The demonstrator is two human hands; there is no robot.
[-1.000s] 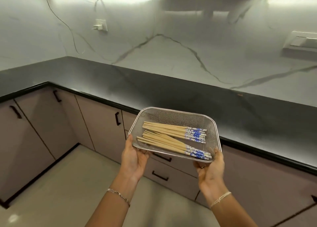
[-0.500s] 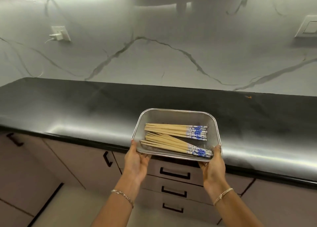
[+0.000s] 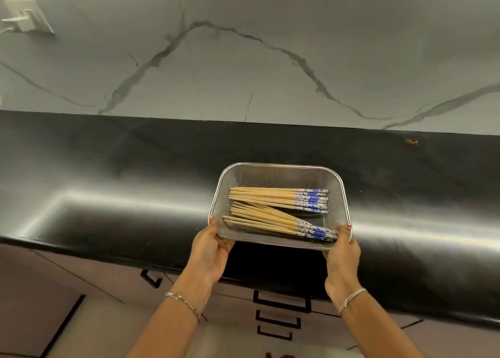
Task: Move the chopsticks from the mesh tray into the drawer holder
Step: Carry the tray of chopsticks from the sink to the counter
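I hold a rectangular steel mesh tray [image 3: 278, 175] over the front part of the black countertop [image 3: 108, 168]. My left hand [image 3: 209, 252] grips its near left corner and my right hand [image 3: 342, 257] grips its near right corner. Inside lie several wooden chopsticks [image 3: 265, 209] with blue and white patterned ends, in two bundles pointing left to right. The stack of closed drawers [image 3: 281, 302] with black handles is below the counter edge, between my forearms. No drawer holder is in view.
A marble backsplash [image 3: 243, 60] rises behind the counter, with a wall socket [image 3: 27, 17] at the upper left. Closed cabinet doors [image 3: 67, 279] run under the counter to the left. Light floor tiles [image 3: 108, 330] show below.
I have stepped closer to the counter and my view has tilted down. The tray has moved forward from over the cabinet fronts to above the countertop, still in both hands.
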